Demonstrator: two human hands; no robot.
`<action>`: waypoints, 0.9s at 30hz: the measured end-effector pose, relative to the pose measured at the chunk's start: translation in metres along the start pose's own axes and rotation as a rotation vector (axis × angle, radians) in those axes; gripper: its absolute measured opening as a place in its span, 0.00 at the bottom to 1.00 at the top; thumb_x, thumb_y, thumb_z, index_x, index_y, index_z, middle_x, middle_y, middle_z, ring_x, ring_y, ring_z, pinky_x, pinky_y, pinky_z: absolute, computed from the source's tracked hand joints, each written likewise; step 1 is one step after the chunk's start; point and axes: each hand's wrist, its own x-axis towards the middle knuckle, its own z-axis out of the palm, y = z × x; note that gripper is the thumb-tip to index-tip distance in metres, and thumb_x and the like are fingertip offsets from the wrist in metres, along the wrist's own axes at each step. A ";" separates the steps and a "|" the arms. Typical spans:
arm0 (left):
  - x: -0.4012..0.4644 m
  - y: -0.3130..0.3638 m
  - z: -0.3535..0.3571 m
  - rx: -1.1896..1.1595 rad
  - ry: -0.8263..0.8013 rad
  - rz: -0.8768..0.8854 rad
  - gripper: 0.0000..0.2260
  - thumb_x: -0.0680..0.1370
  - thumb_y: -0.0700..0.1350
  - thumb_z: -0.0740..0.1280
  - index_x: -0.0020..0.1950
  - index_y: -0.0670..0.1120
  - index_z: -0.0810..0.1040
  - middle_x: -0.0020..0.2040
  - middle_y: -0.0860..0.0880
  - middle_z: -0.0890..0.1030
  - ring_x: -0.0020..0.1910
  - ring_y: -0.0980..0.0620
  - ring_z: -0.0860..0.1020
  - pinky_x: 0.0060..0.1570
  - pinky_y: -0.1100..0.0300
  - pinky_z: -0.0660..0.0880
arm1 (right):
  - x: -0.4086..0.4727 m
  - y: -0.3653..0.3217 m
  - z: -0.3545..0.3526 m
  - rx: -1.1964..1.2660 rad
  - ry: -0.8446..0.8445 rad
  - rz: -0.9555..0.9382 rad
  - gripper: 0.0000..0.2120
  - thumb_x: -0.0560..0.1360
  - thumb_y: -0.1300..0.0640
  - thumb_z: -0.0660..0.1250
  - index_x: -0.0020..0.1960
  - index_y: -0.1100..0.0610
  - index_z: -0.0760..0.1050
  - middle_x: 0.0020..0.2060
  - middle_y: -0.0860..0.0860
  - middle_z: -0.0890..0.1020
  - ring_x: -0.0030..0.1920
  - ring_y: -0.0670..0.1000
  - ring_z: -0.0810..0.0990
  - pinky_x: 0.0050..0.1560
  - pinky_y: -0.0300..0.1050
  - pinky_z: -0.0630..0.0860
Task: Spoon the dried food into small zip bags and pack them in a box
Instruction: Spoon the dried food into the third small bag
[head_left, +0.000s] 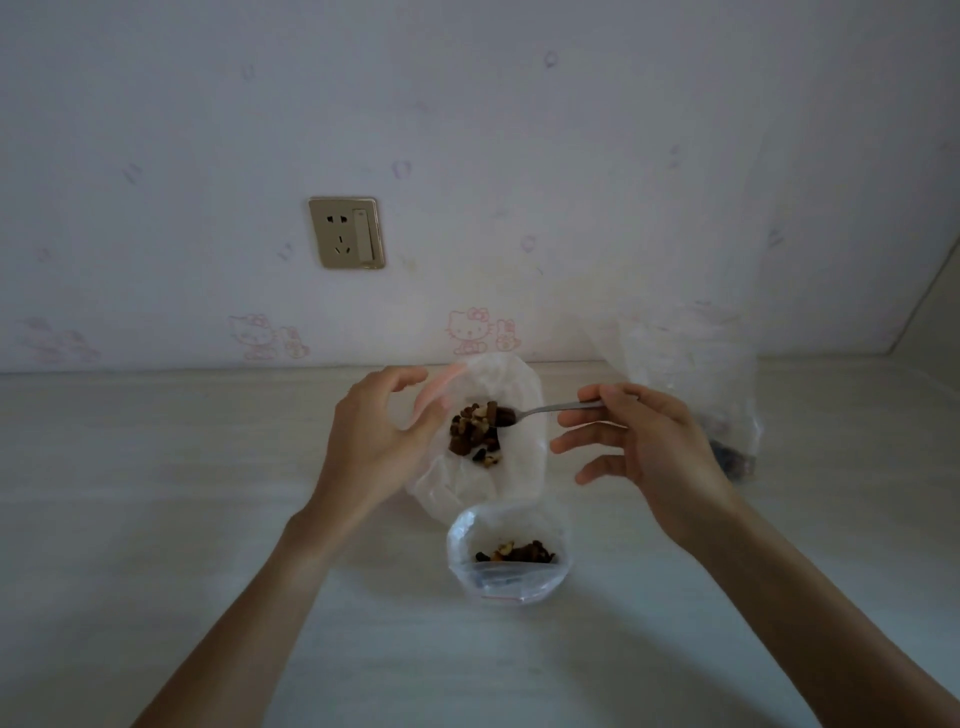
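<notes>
**Clerk:** Progress, head view: filling was under way, by my reading. One small zip bag (506, 558) stood open-mouthed on the near part of the table (156, 519), with a shallow layer of dried food at its bottom; not sealed. No box showed anywhere, so packing looked wholly undone.

**Checker:** Source container?

**Clerk:** Item: white plastic bag (498, 410), spread open just beyond the zip bag, bearing a small heap of dried food (475, 434), dark brown with a few pale bits.

**Checker:** Hands?

**Clerk:** Left hand (376, 441): fingers curled round the left rim of the white bag, holding it open. Right hand (639, 447): thumb and forefinger pinched the handle of a metal spoon (540, 410); the remaining fingers lay loosely extended. Spoon bowl sat at the far right edge of the heap, loaded or loading; I could not tell which.

**Checker:** Anything further?

**Clerk:** Item: large clear bag (701, 395), standing far right by the wall, something dark low inside, too blurred to name. Item: wall socket (347, 232), far left of centre.
</notes>
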 end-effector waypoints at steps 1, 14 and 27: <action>-0.009 0.003 -0.004 0.015 0.030 0.035 0.14 0.77 0.55 0.73 0.61 0.55 0.81 0.57 0.63 0.81 0.58 0.65 0.78 0.59 0.67 0.71 | -0.005 -0.002 -0.002 0.014 -0.006 -0.007 0.13 0.86 0.58 0.58 0.54 0.65 0.78 0.44 0.64 0.86 0.41 0.64 0.87 0.28 0.50 0.80; -0.095 0.025 -0.008 -0.094 -0.360 -0.174 0.07 0.81 0.53 0.70 0.45 0.54 0.85 0.37 0.52 0.86 0.35 0.54 0.84 0.42 0.55 0.80 | -0.065 0.009 -0.026 -0.247 -0.164 -0.069 0.16 0.84 0.54 0.58 0.52 0.65 0.78 0.42 0.62 0.85 0.40 0.65 0.85 0.26 0.51 0.78; -0.098 0.030 -0.011 -0.141 -0.292 -0.157 0.06 0.81 0.49 0.71 0.45 0.53 0.85 0.35 0.50 0.85 0.33 0.52 0.84 0.44 0.46 0.83 | -0.068 -0.001 -0.032 -0.539 -0.357 -0.462 0.14 0.86 0.53 0.57 0.55 0.59 0.79 0.45 0.53 0.85 0.46 0.58 0.86 0.31 0.53 0.81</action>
